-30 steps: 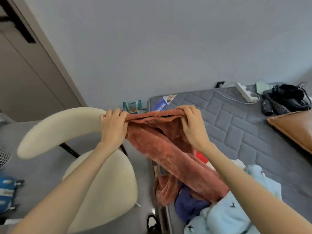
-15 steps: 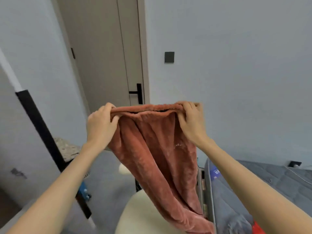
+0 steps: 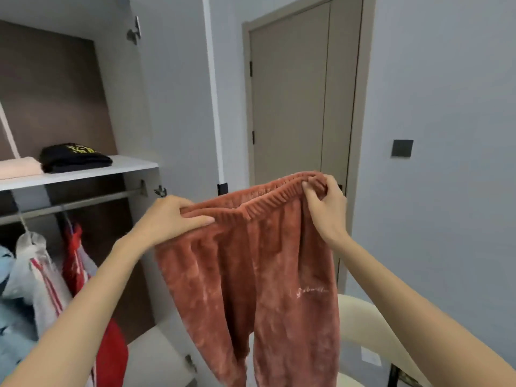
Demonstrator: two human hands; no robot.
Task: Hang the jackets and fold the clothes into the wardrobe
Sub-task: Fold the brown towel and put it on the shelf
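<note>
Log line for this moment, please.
left grip: holds waistband | right grip: pinches waistband | rust trousers: hanging unfolded | wardrobe: open

Two bare forearms (image 3: 92, 297), slender and smooth, end in the bare left hand (image 3: 170, 219) and right hand (image 3: 326, 208).

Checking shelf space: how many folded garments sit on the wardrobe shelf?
2: a black garment and, to its left, a pink garment cut by the frame edge; others may be hidden.
</note>
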